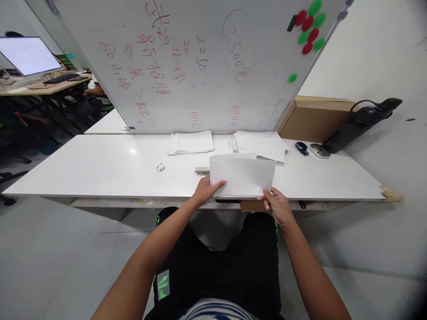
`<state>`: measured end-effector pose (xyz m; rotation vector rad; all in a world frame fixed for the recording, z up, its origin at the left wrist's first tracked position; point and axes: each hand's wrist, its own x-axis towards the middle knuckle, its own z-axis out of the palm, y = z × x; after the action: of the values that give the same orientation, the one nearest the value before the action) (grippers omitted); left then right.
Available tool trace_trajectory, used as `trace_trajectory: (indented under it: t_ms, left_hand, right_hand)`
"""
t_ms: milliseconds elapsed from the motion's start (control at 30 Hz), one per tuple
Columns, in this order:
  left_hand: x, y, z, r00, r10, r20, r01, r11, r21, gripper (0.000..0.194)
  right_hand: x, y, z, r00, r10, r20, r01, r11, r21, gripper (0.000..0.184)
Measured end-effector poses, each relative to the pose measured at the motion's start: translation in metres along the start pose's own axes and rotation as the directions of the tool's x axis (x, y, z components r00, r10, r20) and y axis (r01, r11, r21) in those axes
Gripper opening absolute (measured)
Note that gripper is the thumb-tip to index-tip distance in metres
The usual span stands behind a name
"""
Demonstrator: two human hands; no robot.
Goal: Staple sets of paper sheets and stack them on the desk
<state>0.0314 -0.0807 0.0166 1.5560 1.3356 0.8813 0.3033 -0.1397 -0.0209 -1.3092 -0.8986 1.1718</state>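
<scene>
Between my two hands are some white paper sheets (243, 177), held at the desk's front edge and tilted up a little. My left hand (207, 190) grips their left side, thumb on top and the other fingers hidden beneath. At the lower right corner, my right hand (276, 204) pinches the sheets between thumb and fingers. A beige stapler-like object (202, 170) sticks out from behind the paper on the left; most of it is hidden. Behind the sheets lie a left paper stack (191, 142) and a right paper stack (260, 143).
A whiteboard (213, 66) with red writing and magnets stands at the back of the white desk (100, 169). A white ring-shaped item (160, 167) lies left. At right are a dark blue object (301, 148), a mouse (320, 150), a black bottle (355, 126) and a cardboard box (313, 119).
</scene>
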Motion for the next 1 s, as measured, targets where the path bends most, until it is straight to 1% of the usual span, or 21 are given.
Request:
trace_trajectory:
  t_ms: [200, 300, 400, 600, 800, 1000]
  left_hand:
    - [-0.001, 0.001, -0.001, 1.000, 0.005, 0.016, -0.005, 1.000, -0.027, 0.051]
    - [-0.001, 0.001, -0.001, 1.000, 0.007, 0.013, -0.007, 1.000, -0.028, 0.050]
    - [-0.001, 0.002, -0.001, 1.000, 0.012, 0.003, -0.012, 1.000, -0.028, 0.050]
    - [-0.002, 0.004, -0.002, 1.000, 0.021, 0.012, -0.021, 1.000, -0.021, 0.051]
    - [-0.003, 0.002, -0.001, 0.999, 0.046, 0.016, -0.045, 0.998, -0.043, 0.050]
    - [0.000, -0.004, -0.001, 0.999, 0.043, 0.014, -0.043, 0.999, -0.003, 0.051]
  right_hand:
    - [0.001, 0.001, -0.004, 0.999, 0.047, -0.009, -0.047, 0.999, 0.005, 0.036]
    - [-0.001, 0.002, -0.001, 0.999, 0.052, -0.003, -0.052, 0.998, 0.041, 0.037]
    - [-0.001, 0.002, 0.002, 0.999, 0.043, -0.023, -0.041, 0.996, 0.082, 0.038]
    - [0.000, 0.003, 0.007, 0.998, 0.063, -0.014, -0.061, 0.992, 0.109, 0.039]
    - [0.000, 0.004, 0.010, 0.998, 0.065, 0.000, -0.065, 0.994, 0.092, 0.040]
    - [0.000, 0.001, 0.012, 0.999, 0.054, 0.005, -0.054, 0.996, 0.072, 0.040]
